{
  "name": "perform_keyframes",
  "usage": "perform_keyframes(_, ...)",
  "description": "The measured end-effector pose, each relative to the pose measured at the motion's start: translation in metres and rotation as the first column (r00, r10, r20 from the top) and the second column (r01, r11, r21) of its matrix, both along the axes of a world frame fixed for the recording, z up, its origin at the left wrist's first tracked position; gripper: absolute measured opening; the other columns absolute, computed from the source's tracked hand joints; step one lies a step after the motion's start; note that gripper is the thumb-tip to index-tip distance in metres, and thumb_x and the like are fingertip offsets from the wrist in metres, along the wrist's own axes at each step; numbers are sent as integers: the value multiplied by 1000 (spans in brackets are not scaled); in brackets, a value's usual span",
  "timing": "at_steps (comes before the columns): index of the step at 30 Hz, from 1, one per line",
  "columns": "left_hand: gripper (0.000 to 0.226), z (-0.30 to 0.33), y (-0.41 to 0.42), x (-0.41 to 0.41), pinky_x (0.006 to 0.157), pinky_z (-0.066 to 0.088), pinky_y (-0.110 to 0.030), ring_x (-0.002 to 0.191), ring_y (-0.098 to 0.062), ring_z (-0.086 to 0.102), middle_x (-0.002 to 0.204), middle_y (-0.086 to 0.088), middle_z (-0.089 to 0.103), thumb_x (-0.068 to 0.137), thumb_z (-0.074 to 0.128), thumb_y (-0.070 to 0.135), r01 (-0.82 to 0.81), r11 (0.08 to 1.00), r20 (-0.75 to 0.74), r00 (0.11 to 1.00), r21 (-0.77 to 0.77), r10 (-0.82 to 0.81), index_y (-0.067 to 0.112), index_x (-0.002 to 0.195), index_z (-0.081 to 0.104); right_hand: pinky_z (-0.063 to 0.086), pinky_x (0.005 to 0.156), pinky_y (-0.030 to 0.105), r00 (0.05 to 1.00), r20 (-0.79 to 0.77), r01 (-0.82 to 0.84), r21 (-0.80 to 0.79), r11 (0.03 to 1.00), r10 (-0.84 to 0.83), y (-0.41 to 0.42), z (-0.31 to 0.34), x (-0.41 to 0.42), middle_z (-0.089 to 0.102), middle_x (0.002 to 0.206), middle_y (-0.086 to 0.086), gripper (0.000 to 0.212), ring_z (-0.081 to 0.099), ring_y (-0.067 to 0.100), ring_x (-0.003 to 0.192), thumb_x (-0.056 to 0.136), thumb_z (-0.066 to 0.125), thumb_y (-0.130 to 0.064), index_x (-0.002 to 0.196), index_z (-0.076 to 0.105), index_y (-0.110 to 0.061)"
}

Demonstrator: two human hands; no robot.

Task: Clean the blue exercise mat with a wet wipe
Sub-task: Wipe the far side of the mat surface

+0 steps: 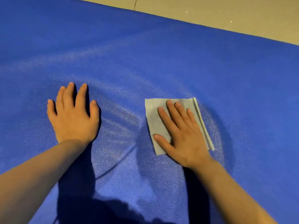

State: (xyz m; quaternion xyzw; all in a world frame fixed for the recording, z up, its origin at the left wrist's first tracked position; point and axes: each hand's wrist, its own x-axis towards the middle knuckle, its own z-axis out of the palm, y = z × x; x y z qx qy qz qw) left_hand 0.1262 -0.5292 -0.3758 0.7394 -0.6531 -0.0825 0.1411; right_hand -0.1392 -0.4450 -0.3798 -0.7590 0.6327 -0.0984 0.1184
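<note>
Near edge: two bare forearms enter from the bottom corners, and a dark shadow of the person falls across the near part of the blue exercise mat (161, 65) between them. The mat fills almost the whole view; its surface is finely pebbled and shows pale, slightly glossy arcs and streaks around and between the hands, with soft creases running from the middle toward the near side. Left hand (72, 117): flat on the mat left of centre, palm down, fingers straight and a little spread, holding nothing. Right hand (181, 135): flat, palm down, right of centre, fingers straight and slightly fanned, pressing on the wet wipe (153, 123). The wipe is a pale grey-blue folded rectangle lying flat on the mat under the right hand; its left part and far edge show beyond the fingers, and a folded strip runs along its right side. The two hands are well apart. Far side: the mat's far edge runs diagonally, dropping toward the right, and beyond it lies a beige floor (226, 12) with a thin dark seam and a few small bright specks.
</note>
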Motion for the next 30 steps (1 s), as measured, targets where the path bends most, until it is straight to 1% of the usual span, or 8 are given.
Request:
perform_keyframes(3,63,-1,1,2,119,4,-52,150,-28,16,159,-10,30,94,26,46,18,1000,4,1000,10,-18,20,149,41,20,117,53,994,-111,-10,10,1000,11,-5,-3,-70,29,158,15,68,26,34,146,101,25,-59,151,35,-13)
perform_keyframes(8,62,-4,2,1,120,1,-50,151,-25,11,160,-7,26,94,25,46,3,999,18,1000,38,-3,23,151,37,14,115,57,754,-222,632,-9,775,-618,-47,2,-113,23,156,25,81,24,42,142,93,4,-54,152,25,-2)
perform_keyframes(10,62,-4,2,0,120,0,-49,151,-24,10,161,-7,26,95,25,46,-4,999,14,1000,38,3,23,151,36,5,119,53,706,-228,691,12,723,-671,-77,0,-62,10,162,21,77,12,39,147,95,4,-50,155,12,-3)
perform_keyframes(15,60,-6,2,1,119,4,-51,150,-26,16,158,-8,30,95,26,45,-4,1000,12,1000,-6,4,22,149,41,12,120,50,983,-38,169,-153,974,-177,-108,-15,108,33,156,15,61,26,37,146,97,23,-37,149,39,-9)
perform_keyframes(19,59,-5,3,3,119,6,-52,149,-28,18,157,-9,32,95,26,40,5,1000,15,1000,5,-5,20,148,42,18,119,45,978,24,-204,-101,974,207,-103,-9,79,44,151,12,57,38,33,141,96,34,-40,143,49,-11)
perform_keyframes(22,60,-3,4,1,118,6,-51,149,-29,20,157,-11,34,95,27,40,2,1000,9,1000,12,-2,18,147,45,11,119,45,995,-75,56,-43,997,-59,-104,-7,-11,37,153,20,67,30,38,143,97,32,-49,147,41,-4)
perform_keyframes(25,58,1,4,-3,117,9,-52,146,-32,25,154,-14,38,94,30,38,-13,1000,6,1000,-13,14,15,145,49,6,120,46,865,-205,483,94,871,-458,-96,5,-94,16,160,24,88,12,37,148,91,15,-65,154,22,-3)
perform_keyframes(30,58,1,2,-4,116,14,-54,144,-34,31,151,-16,42,93,33,37,-22,999,39,999,-25,23,13,142,52,3,118,50,719,-178,695,150,704,-672,-109,16,-65,3,163,18,82,2,38,149,94,13,-60,156,9,-6)
